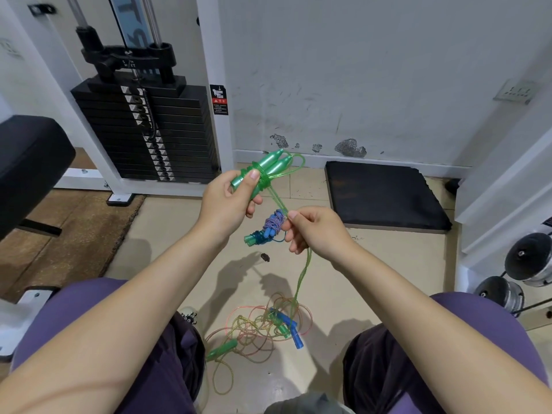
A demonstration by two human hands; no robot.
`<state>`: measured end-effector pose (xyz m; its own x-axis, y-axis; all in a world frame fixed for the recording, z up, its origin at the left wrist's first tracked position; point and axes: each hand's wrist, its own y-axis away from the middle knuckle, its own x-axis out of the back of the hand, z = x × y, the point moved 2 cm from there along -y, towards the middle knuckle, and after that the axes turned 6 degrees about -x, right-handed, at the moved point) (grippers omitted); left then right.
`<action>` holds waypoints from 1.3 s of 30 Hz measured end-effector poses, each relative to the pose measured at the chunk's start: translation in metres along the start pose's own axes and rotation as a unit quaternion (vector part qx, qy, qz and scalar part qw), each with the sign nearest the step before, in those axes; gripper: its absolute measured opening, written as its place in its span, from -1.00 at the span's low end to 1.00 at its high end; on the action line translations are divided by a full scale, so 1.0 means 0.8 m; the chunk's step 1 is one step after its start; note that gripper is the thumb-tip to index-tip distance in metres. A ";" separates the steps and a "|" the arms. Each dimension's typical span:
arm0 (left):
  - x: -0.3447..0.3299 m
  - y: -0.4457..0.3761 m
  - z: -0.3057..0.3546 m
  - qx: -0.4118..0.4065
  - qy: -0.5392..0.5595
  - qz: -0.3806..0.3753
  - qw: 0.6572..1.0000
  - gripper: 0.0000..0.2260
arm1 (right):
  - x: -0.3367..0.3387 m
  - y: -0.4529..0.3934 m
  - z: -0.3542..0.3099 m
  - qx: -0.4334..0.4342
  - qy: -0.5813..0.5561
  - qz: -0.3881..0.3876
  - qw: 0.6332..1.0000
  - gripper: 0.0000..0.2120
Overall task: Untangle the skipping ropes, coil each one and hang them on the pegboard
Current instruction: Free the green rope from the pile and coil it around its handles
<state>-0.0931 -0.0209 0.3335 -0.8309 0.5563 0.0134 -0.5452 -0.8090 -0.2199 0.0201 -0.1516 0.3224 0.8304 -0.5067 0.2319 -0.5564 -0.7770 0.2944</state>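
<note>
The left hand (230, 201) grips two green handles (265, 168) side by side, its fingers curled round them and the thumb pressed on top, with green cord (300, 276) wound round the handles in a few turns and looping past their tips. The right hand (316, 231) pinches that cord between thumb and forefinger just below the handles; from there the cord hangs down to the floor (343, 369). On the floor beyond the hands lies a small bundle (273, 224) of blue-and-white rope with blue handles, touching a coiled teal rope (257, 237). Nearer the person, between the knees, a loose tangle (257, 327) of thin coloured cords lies on the floor with blue handles (291, 328) and a green handle (222, 349) in it. A weight stack (149, 130) stands at the back left, and a black mat (385, 195) lies by the wall.
</note>
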 end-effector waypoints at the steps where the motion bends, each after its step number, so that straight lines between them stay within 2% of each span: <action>1: 0.001 0.001 0.001 -0.003 0.005 -0.011 1.000 -0.80 | 0.002 -0.001 0.001 -0.002 -0.004 0.003 1.000 -0.69; 7: 0.002 0.004 0.009 -0.009 0.058 -0.060 0.996 -0.81 | 0.002 -0.003 0.006 0.017 0.092 0.012 0.996 -0.71; 12: 0.006 -0.001 0.004 0.001 0.032 0.003 0.999 -0.84 | -0.021 0.011 -0.001 0.089 0.155 -0.017 0.984 -0.73; 14: 0.007 -0.004 0.000 -0.015 -0.040 0.011 0.999 -0.82 | -0.025 0.016 -0.008 0.128 0.181 -0.008 0.975 -0.73; 17: 0.004 -0.006 -0.004 -0.038 -0.206 -0.056 0.976 -0.80 | -0.018 0.021 -0.019 0.174 0.212 0.005 0.962 -0.72; 19: 0.001 -0.006 -0.007 -0.009 -0.248 -0.135 0.959 -0.78 | -0.005 0.022 -0.025 0.199 0.240 0.014 0.950 -0.72; 22: 0.000 -0.001 -0.003 0.010 -0.273 -0.241 0.931 -0.77 | 0.015 0.022 -0.033 0.214 0.260 0.015 0.941 -0.80; 25: -0.006 0.009 0.004 0.023 -0.235 -0.331 0.913 -0.81 | 0.029 0.016 -0.035 0.211 0.250 0.018 0.945 -0.84; 29: -0.010 0.021 0.005 0.051 -0.229 -0.416 0.879 -0.84 | 0.039 0.011 -0.032 0.183 0.227 0.016 0.956 -0.76; 32: -0.010 0.026 0.008 0.065 -0.186 -0.442 0.875 -0.86 | 0.046 0.008 -0.032 0.164 0.210 0.013 0.964 -0.67; 39: -0.009 0.030 0.009 0.084 -0.169 -0.453 0.872 -0.85 | 0.033 0.007 -0.019 0.136 0.192 -0.027 0.972 -0.72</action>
<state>-0.1007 -0.0460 0.3349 -0.0220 0.9161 0.4002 -0.9795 -0.0999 0.1749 0.0386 -0.1633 0.3444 0.7559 -0.3265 0.5676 -0.4408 -0.8947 0.0724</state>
